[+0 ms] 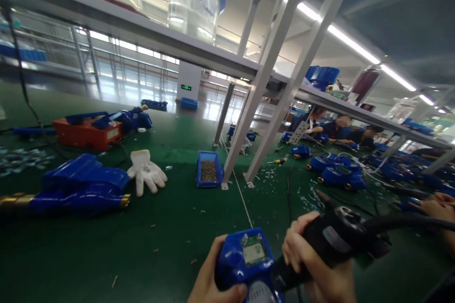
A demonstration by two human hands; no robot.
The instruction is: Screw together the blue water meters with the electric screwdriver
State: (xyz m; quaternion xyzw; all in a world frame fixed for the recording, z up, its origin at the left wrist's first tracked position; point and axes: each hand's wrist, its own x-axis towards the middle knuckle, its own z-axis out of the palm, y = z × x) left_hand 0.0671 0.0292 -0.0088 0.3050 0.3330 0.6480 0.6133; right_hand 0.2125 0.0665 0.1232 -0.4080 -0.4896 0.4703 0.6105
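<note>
In the head view, my left hand (209,277) is closed around the side of a blue water meter (231,260) at the bottom middle. The meter has a small digital display (254,252) and a round grey dial (259,292). My right hand (320,262) grips a black corded electric screwdriver (330,236). Its narrow end slants down left to the meter's edge; the bit itself is hidden, so I cannot tell whether it touches a screw. The cable runs off to the right.
A blue bin of small screws (208,170) stands by the metal shelf posts (261,90). At left are a white glove (147,173), a larger blue meter (81,184) and a red box (88,133). Several meters (337,173) lie at right; another person's hand (439,208) is nearby.
</note>
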